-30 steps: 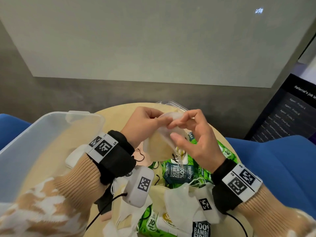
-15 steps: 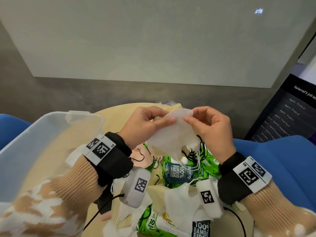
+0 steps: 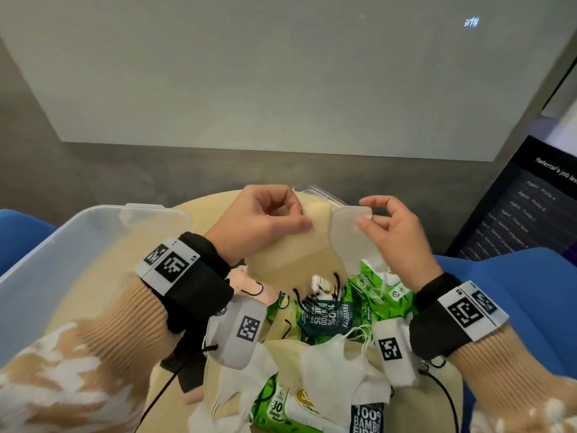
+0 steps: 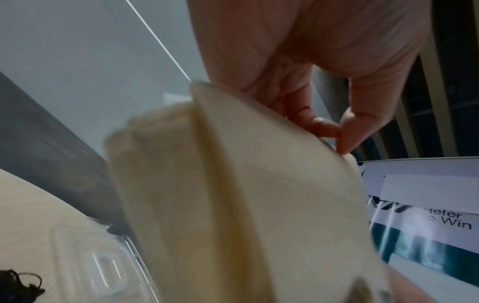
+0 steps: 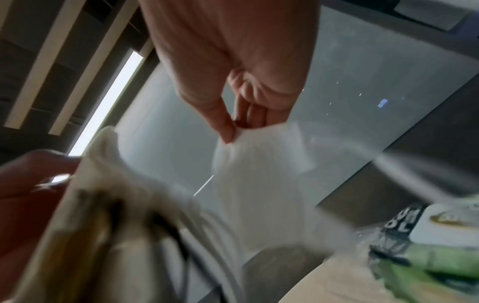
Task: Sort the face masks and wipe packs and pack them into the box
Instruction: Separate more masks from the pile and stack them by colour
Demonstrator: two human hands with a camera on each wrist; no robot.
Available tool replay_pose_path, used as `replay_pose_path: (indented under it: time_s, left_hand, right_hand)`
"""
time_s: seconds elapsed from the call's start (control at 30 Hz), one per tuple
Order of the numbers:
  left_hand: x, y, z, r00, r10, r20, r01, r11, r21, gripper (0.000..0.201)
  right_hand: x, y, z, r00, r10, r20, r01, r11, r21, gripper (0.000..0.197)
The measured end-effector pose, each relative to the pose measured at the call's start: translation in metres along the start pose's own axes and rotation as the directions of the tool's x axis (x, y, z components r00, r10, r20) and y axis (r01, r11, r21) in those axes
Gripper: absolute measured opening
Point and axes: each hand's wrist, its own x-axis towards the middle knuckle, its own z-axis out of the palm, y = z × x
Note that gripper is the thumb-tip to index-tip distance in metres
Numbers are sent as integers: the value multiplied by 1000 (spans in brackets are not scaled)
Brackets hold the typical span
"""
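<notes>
My left hand (image 3: 281, 214) pinches the top edge of a beige face mask (image 3: 293, 254) (image 4: 233, 205) above the table. My right hand (image 3: 377, 220) pinches a white face mask (image 3: 349, 239) (image 5: 254, 174) by its upper corner, just right of the beige one. Their black and white ear loops hang tangled below. Under the hands lie green wipe packs (image 3: 331, 314) and several loose white and beige masks (image 3: 331, 364). A clear plastic box (image 3: 46, 276) stands at the left, with nothing visible inside.
The round wooden table (image 3: 199, 207) carries the pile. A clear lid (image 3: 324, 195) lies behind the hands. Blue seats (image 3: 515, 295) flank the table. A dark screen (image 3: 524, 207) stands at the right, a grey wall behind.
The hands have drawn apart: the left now holds the beige mask and the right the white one, which were pressed together a second ago.
</notes>
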Motion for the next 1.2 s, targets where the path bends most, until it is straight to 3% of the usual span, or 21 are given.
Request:
replay_pose_path:
  time_s: [0.1,0.27,0.67,0.8,0.87,1.0,1.1,1.2]
  left_hand:
    - [2,-6,13,998,46,47,-47,999,27,17]
    - [3,-19,22,997,61,-44,-60,998,8,22]
    - [6,-24,24,978,106,-179,-96,994,61,19]
    - [7,-26,26,980,123,-154,-116,992,55,20]
    - [7,-29,25,983,115,-146,-96,986,134,24]
    - [5,-34,17,1000,1,4,-2,965,261,62]
    - [-1,-28,16,966,-166,196,102,949,298,92]
    - [-4,-25,17,948,-190,256,50,882,468,101]
  right_hand:
    - [-7,-14,7,989,-19,145,4,995,100,25]
    - [-12,-25,11,966,-28,258,-27,978,207,30]
    - [-15,-32,14,954,-20,299,-87,936,342,41]
    - [-16,-29,16,963,-40,266,-24,972,234,46]
    - [-13,-24,18,978,-29,208,-8,985,175,48]
    - [-7,-14,19,993,3,114,-20,989,146,49]
    - [-5,-12,20,996,7,90,-17,993,113,48]
    - [-3,-12,21,999,22,45,-26,995,101,48]
